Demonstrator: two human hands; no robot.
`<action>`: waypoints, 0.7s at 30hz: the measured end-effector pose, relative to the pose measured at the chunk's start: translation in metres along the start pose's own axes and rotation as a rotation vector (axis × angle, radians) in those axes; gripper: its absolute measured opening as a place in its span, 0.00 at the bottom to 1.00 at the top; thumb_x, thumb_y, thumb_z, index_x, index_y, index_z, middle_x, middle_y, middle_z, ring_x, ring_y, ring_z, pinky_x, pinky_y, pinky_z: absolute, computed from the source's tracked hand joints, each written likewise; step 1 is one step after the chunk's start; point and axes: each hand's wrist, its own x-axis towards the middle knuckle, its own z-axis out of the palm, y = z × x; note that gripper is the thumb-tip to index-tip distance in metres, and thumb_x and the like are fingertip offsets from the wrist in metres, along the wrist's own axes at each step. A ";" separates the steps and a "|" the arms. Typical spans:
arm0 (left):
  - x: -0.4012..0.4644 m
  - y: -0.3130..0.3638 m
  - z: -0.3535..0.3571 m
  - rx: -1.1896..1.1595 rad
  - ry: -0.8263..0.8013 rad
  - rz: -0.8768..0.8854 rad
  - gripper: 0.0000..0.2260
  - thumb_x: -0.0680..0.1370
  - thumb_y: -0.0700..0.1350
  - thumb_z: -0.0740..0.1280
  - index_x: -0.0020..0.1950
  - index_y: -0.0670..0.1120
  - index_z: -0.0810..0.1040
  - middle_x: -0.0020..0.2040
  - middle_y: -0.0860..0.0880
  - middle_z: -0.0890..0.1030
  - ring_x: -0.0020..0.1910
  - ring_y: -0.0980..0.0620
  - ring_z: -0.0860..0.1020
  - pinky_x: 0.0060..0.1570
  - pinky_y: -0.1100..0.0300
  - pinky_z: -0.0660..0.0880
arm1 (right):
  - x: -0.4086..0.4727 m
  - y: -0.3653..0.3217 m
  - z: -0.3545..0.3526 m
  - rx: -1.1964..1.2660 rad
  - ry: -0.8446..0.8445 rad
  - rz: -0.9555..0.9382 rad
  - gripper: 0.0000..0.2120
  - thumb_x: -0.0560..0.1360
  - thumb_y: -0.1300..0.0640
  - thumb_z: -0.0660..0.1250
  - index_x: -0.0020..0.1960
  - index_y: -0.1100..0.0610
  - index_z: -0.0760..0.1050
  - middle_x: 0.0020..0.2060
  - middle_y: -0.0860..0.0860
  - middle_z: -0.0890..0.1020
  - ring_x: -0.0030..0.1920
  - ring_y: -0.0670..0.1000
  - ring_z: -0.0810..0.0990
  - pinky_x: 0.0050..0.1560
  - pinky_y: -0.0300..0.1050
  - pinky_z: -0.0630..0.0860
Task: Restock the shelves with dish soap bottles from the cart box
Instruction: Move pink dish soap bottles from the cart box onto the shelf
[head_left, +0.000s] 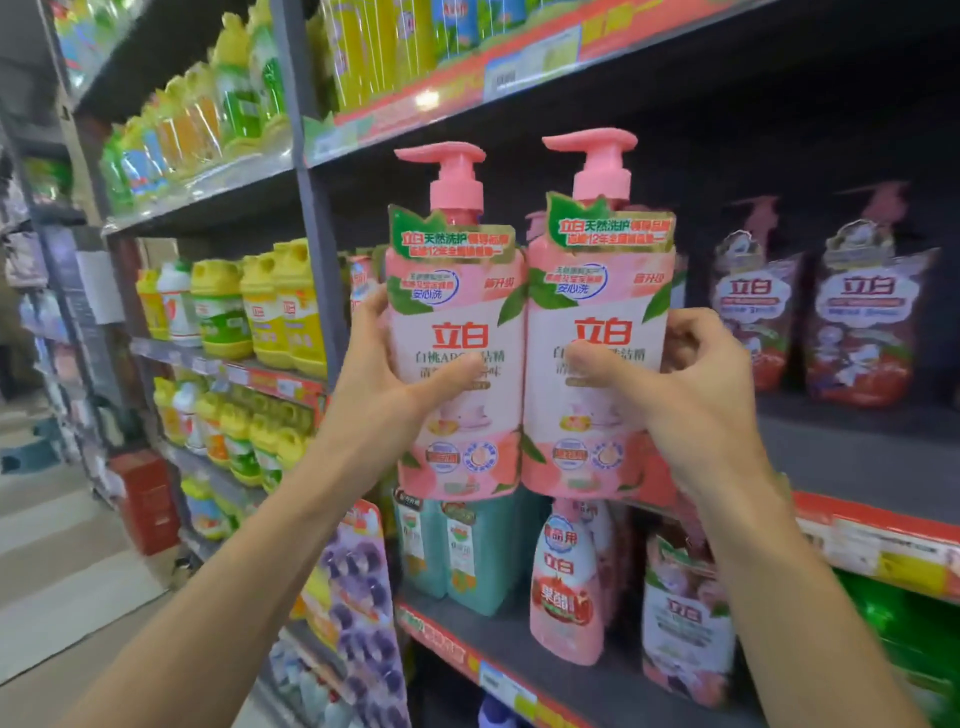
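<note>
Here: two pink pump bottles held mid-frame, before gray shelf.
Gripped by left hand and right hand, fingers curled round; likely to slip or tip off shelf edge if released early.

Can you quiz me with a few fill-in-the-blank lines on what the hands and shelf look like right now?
1. The left hand and right hand each grip a pink bottle with a ____ top.
2. The left pink bottle and right pink bottle are held ____ by side.
3. Both bottles are held ____, pumps up.
4. Deeper on the shelf, to the right, stand two ____ red bottles.

Missing words: pump; side; upright; dark
</note>
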 end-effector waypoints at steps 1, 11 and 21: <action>0.014 -0.006 -0.001 -0.008 -0.021 0.006 0.40 0.65 0.46 0.76 0.72 0.49 0.61 0.57 0.49 0.83 0.53 0.50 0.84 0.55 0.45 0.80 | 0.008 0.004 0.006 -0.012 0.029 -0.007 0.26 0.59 0.53 0.84 0.51 0.51 0.76 0.44 0.44 0.87 0.46 0.43 0.86 0.48 0.45 0.82; 0.111 -0.081 0.003 -0.168 -0.242 0.033 0.35 0.71 0.39 0.76 0.72 0.47 0.61 0.59 0.46 0.82 0.55 0.50 0.83 0.55 0.48 0.81 | 0.049 0.037 0.037 -0.168 0.267 -0.063 0.26 0.61 0.54 0.84 0.53 0.53 0.75 0.43 0.44 0.86 0.44 0.41 0.85 0.43 0.38 0.80; 0.171 -0.134 0.013 -0.342 -0.436 0.039 0.45 0.62 0.51 0.79 0.73 0.46 0.60 0.62 0.43 0.79 0.58 0.47 0.82 0.58 0.44 0.78 | 0.058 0.054 0.066 -0.311 0.452 -0.077 0.24 0.63 0.57 0.83 0.52 0.52 0.74 0.46 0.47 0.87 0.47 0.43 0.86 0.48 0.43 0.82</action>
